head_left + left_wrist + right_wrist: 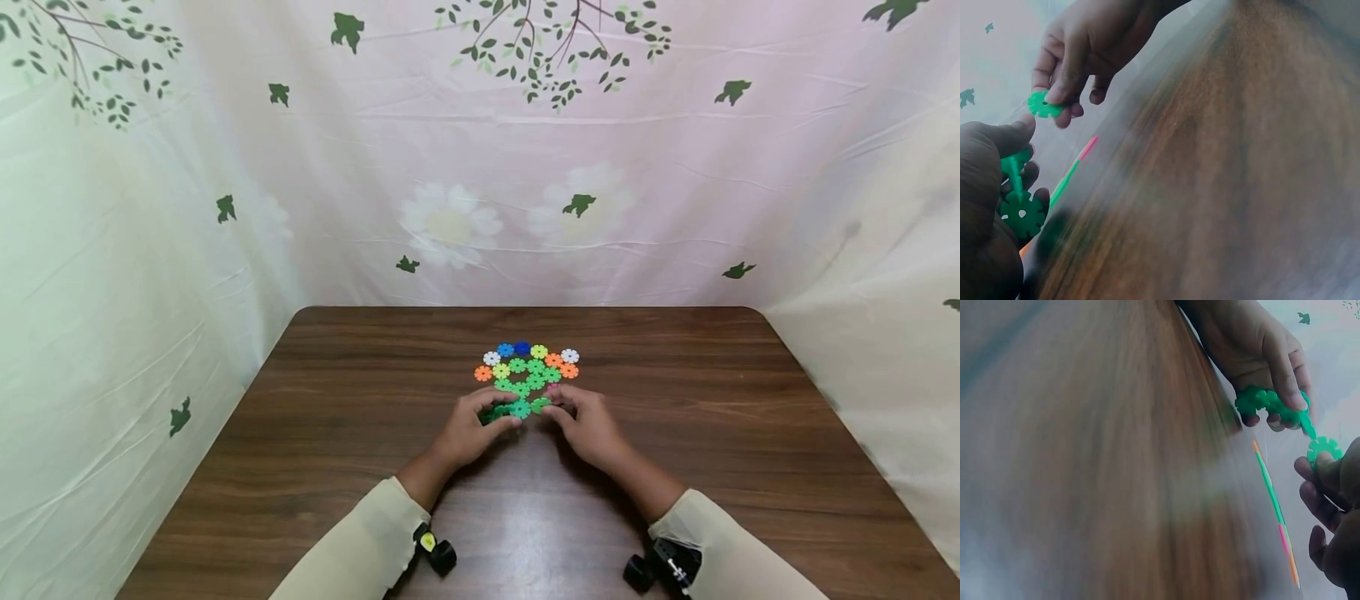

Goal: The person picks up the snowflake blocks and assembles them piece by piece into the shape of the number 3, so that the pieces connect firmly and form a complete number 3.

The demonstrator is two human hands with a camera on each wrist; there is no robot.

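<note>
several linked green discs point(521, 409), lower centre of the head view, left hand point(468, 429) gripping them in curled fingers, right hand point(592, 427) pinching one green disc point(539, 405) in its fingers, multicoloured discs point(522, 348) just above, brown counter point(360, 375) beneath, pale cloth point(465, 142) across the top

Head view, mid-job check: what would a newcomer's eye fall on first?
Most likely the bright multicoloured discs clustered on the brown table, toward its far edge. Next, at the cluster's near side, the left hand grips linked green discs while the right hand pinches a lighter green disc. Behind hangs a pale cloth printed with leaves and flowers.
</note>
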